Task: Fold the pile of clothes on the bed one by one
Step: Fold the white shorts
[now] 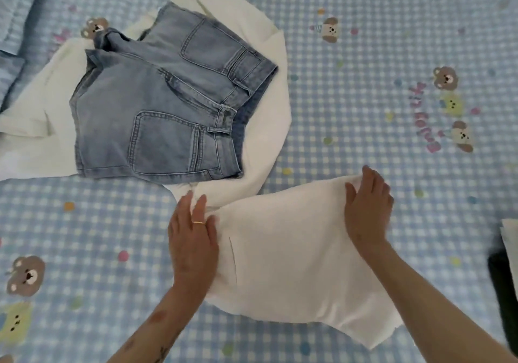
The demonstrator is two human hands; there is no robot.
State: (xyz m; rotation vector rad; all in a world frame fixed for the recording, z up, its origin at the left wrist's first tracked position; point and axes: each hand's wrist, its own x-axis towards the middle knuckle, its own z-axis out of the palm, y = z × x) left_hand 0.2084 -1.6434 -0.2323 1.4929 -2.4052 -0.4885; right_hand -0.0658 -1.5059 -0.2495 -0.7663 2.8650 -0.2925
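A white garment (291, 256) lies spread flat on the bed in front of me. My left hand (193, 239) presses flat on its left edge, fingers straight, a gold ring on one finger. My right hand (367, 208) lies on its upper right corner, fingers extended over the cloth edge. Farther back on the left, blue denim shorts (162, 105) rest on top of another white garment (263, 54) that curves round them.
The bed sheet (378, 82) is blue-and-white checked with bear prints. At the right edge a dark item (501, 284) and a white cloth (510, 239) are partly in view. A blue pillow (19, 6) lies at the top left.
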